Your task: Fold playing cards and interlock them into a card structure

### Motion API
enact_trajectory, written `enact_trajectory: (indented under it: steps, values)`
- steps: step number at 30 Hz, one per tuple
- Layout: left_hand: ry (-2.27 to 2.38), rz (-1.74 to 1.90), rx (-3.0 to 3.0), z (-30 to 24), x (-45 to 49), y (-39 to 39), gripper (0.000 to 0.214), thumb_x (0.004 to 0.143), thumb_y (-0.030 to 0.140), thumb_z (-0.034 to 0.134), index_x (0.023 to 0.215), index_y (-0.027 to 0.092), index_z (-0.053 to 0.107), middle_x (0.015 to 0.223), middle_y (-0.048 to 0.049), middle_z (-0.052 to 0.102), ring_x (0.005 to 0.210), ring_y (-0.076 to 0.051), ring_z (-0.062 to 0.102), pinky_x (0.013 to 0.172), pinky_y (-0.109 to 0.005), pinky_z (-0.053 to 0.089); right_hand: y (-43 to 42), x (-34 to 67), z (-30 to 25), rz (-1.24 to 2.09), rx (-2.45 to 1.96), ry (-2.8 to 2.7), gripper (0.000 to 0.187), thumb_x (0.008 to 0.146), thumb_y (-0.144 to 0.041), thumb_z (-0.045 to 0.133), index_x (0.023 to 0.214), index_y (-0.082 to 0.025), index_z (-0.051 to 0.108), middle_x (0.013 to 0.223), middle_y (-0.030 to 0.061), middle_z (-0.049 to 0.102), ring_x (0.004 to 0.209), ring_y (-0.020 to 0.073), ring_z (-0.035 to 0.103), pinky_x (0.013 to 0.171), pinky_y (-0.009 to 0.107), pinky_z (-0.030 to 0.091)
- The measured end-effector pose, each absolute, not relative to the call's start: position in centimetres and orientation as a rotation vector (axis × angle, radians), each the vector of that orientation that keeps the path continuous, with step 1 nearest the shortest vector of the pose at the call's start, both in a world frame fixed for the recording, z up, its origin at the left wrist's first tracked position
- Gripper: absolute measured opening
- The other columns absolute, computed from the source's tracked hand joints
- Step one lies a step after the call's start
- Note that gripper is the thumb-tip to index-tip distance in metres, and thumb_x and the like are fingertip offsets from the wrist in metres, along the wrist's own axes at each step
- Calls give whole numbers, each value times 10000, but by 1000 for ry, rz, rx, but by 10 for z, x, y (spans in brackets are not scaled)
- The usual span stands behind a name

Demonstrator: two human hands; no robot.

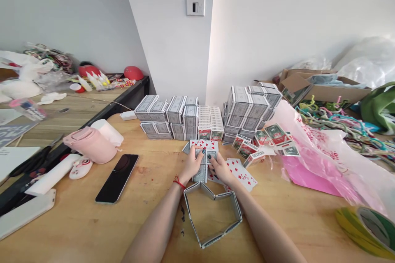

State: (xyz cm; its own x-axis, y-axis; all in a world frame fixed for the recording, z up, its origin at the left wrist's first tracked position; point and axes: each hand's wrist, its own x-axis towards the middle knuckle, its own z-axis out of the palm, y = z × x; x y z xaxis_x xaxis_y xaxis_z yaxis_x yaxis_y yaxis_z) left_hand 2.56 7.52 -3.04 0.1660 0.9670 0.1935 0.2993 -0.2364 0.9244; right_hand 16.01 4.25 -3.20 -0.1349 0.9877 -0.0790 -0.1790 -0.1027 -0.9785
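The thumbs of the left hand (pixel 194 165) and the right hand (pixel 220 167) press on grey-backed cards (pixel 211 157), so both hands seem to pinch them from two sides. The other fingers are mostly hidden, and I cannot tell how they are placed below. The cards are held above the middle of the tabletop (pixel 148 222), apart from its far edge.

Just behind the hands lie face-up cards (pixel 208 145) with red hearts. Beside the right forearm, more loose cards (pixel 243 175) are spread flat, not yet joined to anything. Between the forearms, toward the near edge, a heart-shaped ring (pixel 212 240) of folded cards stands upright; its wall looks closed, so I judge this part as formed.

Along the far edge stand card blocks (pixel 151 109) at the left and a taller stack (pixel 240 104) at the right, which look already assembled. Between them are rows of card boxes (pixel 210 119). The piece in the hands, in my judgement, is unfinished, and the loose cards are unused.

Toward the left edge lies a phone (pixel 117 178); at the near right corner is a tape roll (pixel 367 230).
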Motion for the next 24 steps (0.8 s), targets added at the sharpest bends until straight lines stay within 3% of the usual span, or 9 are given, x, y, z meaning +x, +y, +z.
enact_trajectory:
  steps: [11,18,24]
  values:
    - [1239,1129,1608,-31,29,75,176,832,318,432,948,191,469,923,-35,556,871,-163,538,795,-303,417,43,157,-33,1426,-1060,-1115,269,787,-470,463,829,-233,345,505,-116,245,377,49,226,346,171,208]
    - [1420,1318,1733,-24,16,80,247,882,294,312,968,195,521,937,-76,599,897,-198,551,795,-340,424,44,165,-26,1465,-971,-986,303,760,-483,511,778,-231,345,459,-124,283,340,44,230,337,165,222]
    - [1668,1164,2175,-26,-4,86,280,769,164,482,1030,218,564,1092,-99,554,1090,-272,443,940,-435,334,48,177,-30,1501,-956,-867,332,730,-481,556,775,-230,343,465,-120,317,342,47,285,333,158,216]
